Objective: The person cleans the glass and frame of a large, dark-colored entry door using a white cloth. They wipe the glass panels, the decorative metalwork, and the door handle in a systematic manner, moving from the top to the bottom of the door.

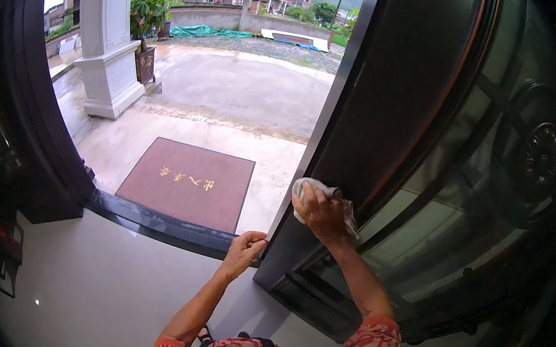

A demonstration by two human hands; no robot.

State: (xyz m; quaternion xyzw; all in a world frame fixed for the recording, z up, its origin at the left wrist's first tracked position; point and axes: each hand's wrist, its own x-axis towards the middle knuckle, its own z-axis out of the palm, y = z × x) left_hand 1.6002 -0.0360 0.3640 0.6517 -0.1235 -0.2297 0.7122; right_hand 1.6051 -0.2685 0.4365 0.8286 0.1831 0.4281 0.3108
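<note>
A dark brown door [390, 97] with glass panels stands open on my right. My right hand [324, 216] presses a crumpled white cloth [315, 183] against the door's flat face, near its edge. The fingers are closed over the cloth, which sticks out around them. Lower and to the left, my left hand [243, 255] is closed on the door's narrow edge, with its fingertips partly hidden.
A dark raised threshold [154, 225] crosses the doorway. Beyond it lies a reddish-brown doormat [188, 182] on pale paving. A white pillar [109, 59] and a potted plant [144, 63] stand outside on the left. Indoors, the floor [91, 266] is glossy and light.
</note>
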